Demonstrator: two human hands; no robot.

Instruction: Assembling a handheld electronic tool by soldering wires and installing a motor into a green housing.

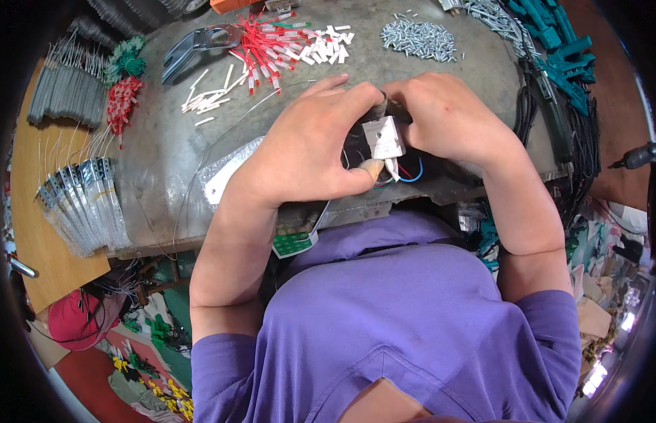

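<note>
Over the near part of the worktable point(476, 77), both my hands come together at a small white block-shaped part point(383, 136). My left hand point(303, 148) curls around its left side, thumb at the lower edge, a fingertip covering at its top. My right hand point(448, 116) is closed at the upper right of the part; whatever its fingertips pinch is hidden. Below the block, a white sleeve point(392, 168) and a blue wire point(413, 179) stick out, with red wire beside them. Something dark lies beneath, mostly hidden by my left hand. A green-labelled piece point(294, 243) shows at the table's edge.
Across the back lie red-wired parts point(261, 42), white pieces point(331, 46), white tubes point(215, 95), a clamp point(194, 49) and a heap of screws point(420, 37). Bagged metal strips point(88, 204) stand left. Teal handles point(564, 56) and black cables point(578, 155) crowd the right.
</note>
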